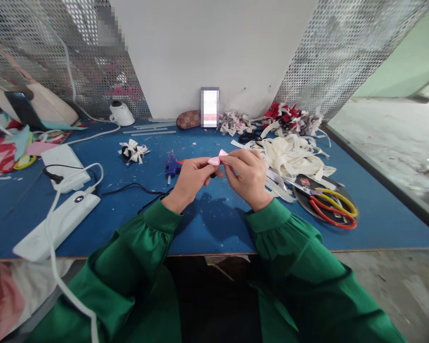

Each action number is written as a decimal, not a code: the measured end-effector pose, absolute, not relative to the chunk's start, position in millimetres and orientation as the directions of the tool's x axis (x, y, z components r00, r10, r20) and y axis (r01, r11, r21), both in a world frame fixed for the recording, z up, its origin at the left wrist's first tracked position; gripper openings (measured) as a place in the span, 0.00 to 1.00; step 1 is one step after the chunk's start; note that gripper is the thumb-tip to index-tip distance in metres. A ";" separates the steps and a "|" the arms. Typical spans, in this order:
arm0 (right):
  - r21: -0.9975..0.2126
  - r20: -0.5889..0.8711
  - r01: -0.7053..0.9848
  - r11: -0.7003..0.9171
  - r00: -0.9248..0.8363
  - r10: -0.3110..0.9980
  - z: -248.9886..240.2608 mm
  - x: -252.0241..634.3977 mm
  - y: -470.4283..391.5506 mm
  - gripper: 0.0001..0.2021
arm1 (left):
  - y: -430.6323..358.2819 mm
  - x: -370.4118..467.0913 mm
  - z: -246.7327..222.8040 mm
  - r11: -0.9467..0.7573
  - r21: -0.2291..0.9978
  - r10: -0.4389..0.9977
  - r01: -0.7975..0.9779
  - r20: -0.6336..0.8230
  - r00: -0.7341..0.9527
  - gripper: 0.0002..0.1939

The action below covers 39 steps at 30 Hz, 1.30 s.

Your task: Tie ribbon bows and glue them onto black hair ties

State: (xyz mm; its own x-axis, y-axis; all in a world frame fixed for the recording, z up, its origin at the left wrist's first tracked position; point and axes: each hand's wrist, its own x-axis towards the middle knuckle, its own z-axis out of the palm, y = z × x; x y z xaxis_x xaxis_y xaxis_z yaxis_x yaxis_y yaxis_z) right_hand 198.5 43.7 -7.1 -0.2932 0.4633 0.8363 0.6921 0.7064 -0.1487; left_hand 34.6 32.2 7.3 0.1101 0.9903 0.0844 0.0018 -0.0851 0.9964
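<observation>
- Pinching pink bow (pixel 214 162) with left hand (pixel 192 178) and right hand (pixel 249 173), narrow fingertip grips.
- Holding it above table (pixel 214 233), right of glue gun (pixel 171 166).
- Pinch lightly near centre; avoid crushing loops.

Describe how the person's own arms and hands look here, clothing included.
The left hand and right hand are bare, with no gloves. Both arms are in loose, full green sleeves with a slight sheen, gathered into plain matching cuffs at the wrists. No markings show on the sleeves.
</observation>
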 end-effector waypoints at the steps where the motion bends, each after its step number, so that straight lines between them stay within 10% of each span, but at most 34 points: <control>1: -0.140 0.837 0.695 0.705 -0.297 0.459 -6.8 198.6 43.8 0.09 | 32.2 34.6 7.2 -0.095 0.995 0.990 0.010 0.094 0.107 0.11; 27: 0.016 0.872 0.607 0.794 -0.398 0.286 -8.3 204.6 52.0 0.12 | 39.9 25.0 9.0 -0.014 0.998 0.997 -0.067 0.020 0.078 0.17; 32: -0.189 0.872 0.540 0.820 -0.292 0.393 -5.0 205.8 45.8 0.15 | 41.0 23.2 9.8 -0.061 0.998 0.998 -0.024 0.061 0.021 0.16; 39: -0.834 0.534 0.177 0.522 0.025 0.845 3.6 200.7 46.0 0.12 | 40.8 24.1 9.2 -0.168 0.980 0.986 0.104 0.169 0.005 0.14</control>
State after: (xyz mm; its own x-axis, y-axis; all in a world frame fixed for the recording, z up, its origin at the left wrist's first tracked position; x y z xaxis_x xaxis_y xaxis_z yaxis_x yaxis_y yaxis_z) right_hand 200.7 46.0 3.6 0.0253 0.8451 0.5340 0.1767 0.5220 -0.8344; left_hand 24.1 40.8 9.2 0.0047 0.9857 0.1687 0.1045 -0.1682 0.9802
